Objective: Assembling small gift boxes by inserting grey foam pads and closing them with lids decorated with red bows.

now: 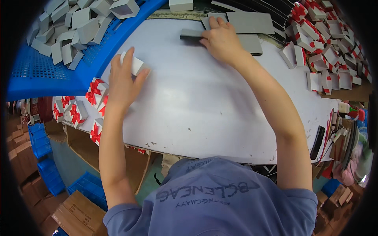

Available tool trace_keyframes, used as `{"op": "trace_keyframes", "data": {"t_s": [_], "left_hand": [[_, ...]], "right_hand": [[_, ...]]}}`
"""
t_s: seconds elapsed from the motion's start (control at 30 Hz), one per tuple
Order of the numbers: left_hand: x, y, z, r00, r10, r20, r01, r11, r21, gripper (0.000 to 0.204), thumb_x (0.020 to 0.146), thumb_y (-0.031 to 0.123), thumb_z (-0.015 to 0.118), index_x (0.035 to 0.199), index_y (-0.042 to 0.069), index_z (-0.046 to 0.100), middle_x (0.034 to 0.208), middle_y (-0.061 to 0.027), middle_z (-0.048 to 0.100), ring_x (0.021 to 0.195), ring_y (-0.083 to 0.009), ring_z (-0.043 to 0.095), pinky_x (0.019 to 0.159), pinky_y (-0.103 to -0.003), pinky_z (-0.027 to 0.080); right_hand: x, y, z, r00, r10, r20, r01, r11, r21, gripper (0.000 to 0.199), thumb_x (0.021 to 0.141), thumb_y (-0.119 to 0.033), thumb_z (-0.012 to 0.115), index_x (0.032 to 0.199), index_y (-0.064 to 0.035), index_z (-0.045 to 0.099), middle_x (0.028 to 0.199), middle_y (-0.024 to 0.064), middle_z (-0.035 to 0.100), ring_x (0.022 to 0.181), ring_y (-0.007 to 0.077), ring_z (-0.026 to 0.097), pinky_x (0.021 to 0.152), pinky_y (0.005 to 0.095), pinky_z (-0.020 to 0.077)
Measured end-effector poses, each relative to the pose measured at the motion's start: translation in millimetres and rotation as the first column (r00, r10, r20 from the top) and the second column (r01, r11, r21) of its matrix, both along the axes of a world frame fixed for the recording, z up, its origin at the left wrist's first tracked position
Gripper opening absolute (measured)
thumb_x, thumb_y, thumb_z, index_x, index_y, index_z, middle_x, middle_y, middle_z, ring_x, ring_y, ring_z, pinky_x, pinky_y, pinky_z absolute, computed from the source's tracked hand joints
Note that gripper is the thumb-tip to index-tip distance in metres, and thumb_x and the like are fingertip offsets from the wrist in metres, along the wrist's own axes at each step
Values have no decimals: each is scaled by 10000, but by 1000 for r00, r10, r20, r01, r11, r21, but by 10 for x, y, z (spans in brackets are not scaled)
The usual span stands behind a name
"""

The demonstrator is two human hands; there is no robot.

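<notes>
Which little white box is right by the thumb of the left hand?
The white box peeking out from inside the curve of the left hand. It shows no red, unlike the nearby boxes with red bows, and is outside the blue basket.

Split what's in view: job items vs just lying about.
Likely in the job:
- white box at the left hand
- grey pad in the right hand
- other grey pads
- ribboned boxes
- plain boxes in the blue basket

Likely lying about:
- black strip, far right
- brown carton, lower left
- blue crates
</notes>
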State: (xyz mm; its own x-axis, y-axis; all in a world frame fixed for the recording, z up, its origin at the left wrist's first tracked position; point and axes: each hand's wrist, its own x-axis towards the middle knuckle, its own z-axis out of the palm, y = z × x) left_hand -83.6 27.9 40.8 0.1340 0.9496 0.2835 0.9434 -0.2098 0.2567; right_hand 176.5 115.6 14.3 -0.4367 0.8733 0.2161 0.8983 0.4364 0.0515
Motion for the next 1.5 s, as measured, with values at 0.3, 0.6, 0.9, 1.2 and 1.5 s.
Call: {"op": "trace_keyframes", "data": {"t_s": [0.3,0.6,0.9,1.2,1.5], "left_hand": [[544,-332,-565,784,-126,608,312,927,-209,971,571,258,802,1305,28,210,1223,-183,369,1131,-353,382,982,-454,284],[694,-467,-561,636,-671,380,734,678,-32,574,697,274,726,1216,160,507,1296,-79,415,1205,-381,298,955,-455,274],[688,-415,-334,661,-714,230,750,636,-183,543,730,246,710,1217,113,512,1268,-117,454,1197,-405,330,943,-455,337],[1189,-293,-537,429,-546,720,792,611,-9,1152,557,199,845,1342,62,14,1339,-213,250,1125,-394,424,886,-425,433],[1156,-313,-400,660,-700,273,736,675,-50,917,532,225,821,1307,25,374,1265,-145,428,1132,-322,434,915,-412,376]], "right_hand": [[138,-903,100,772,493,-401,-474,867,153,193,684,-144,614,872,-120,652,863,39,542,829,225,519,745,341,419],[993,-1100,147,782,171,-600,-257,965,-60,364,673,-200,739,1017,-132,642,1093,112,590,1048,314,521,891,387,422],[1575,-1027,200,674,-397,-623,235,915,-329,268,734,-172,660,940,-18,583,946,64,602,886,179,544,765,331,418],[693,-1033,47,337,-637,-693,-301,625,-720,265,886,-178,533,1057,9,612,912,56,652,797,130,593,724,272,455],[432,-1419,-103,821,28,-570,-66,997,-47,279,765,-118,623,1032,-42,599,913,70,621,847,251,568,681,376,435]]}}
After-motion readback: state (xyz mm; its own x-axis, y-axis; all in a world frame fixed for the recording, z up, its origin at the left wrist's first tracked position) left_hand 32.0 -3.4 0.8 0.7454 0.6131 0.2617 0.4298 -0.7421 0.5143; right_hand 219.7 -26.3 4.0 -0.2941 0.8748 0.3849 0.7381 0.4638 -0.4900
